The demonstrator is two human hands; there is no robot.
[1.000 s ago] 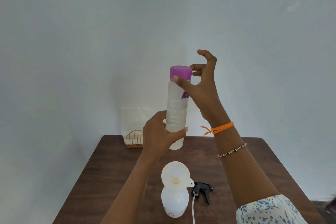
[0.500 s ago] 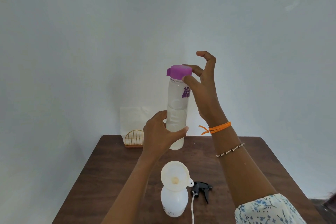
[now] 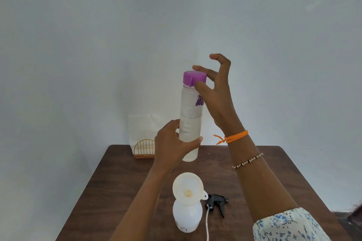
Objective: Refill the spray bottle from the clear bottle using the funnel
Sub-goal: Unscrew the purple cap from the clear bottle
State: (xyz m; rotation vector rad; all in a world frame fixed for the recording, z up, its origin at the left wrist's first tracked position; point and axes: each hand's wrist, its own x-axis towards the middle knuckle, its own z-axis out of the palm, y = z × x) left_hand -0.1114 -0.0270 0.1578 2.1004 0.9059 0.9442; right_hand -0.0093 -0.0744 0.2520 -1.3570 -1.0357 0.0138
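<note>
**Capped bottle held up over the funnel**

Nearest the camera, a white, rounded plastic spray bottle stands upright on the dark brown wood-grain surface. A pale, translucent funnel sits in its neck, the wide round mouth tilted slightly toward the viewer, with a small tab at its right rim. Just right of the bottle lies the black spray head on its side, its thin white tube trailing toward the near edge.

Above and beyond these, the clear bottle is held upright in the air, off the surface. It is a tall, slim cylinder of frosted-looking clear plastic, with a purple print near the top and a smooth purple cap on it. The left hand wraps its lower part, fingers behind and thumb across the front. The right hand is at the top: thumb against the cap's front edge, one finger laid over the back of the cap, the remaining fingers lifted and curled loosely above. An orange band and a beaded bracelet circle the right wrist.

At the far edge of the surface, left of the bottle, a gold wire holder with an arched top keeps white napkins upright against the plain pale wall.
</note>
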